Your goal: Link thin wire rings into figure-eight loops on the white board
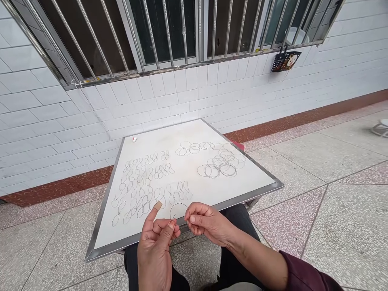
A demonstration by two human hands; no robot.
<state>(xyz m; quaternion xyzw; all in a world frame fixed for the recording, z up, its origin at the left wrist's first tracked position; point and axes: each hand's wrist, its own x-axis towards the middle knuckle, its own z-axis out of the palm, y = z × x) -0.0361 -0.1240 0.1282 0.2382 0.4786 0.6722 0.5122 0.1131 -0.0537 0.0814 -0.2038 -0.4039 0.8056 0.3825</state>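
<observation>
A thin dark wire ring [178, 203] is held between my two hands over the table's near edge. My left hand [159, 240] pinches its left side between thumb and fingers, with the index finger, wrapped in a tan bandage [158, 205], raised. On the ring's right side, my right hand [206, 222] pinches with thumb and fingertips. Beyond my left hand, rows of twisted figure-eight wire loops [145, 204] lie on the white tabletop [182, 133]. Round wire rings [220, 166] lie overlapping at the right of the table.
The table has a grey metal rim [260, 192] and stands near a white tiled wall [188, 97]. A small white-and-red object [134, 139] sits at its far left corner. A dark basket [285, 60] hangs from the window bars [169, 32]. A stool [380, 128] stands far right.
</observation>
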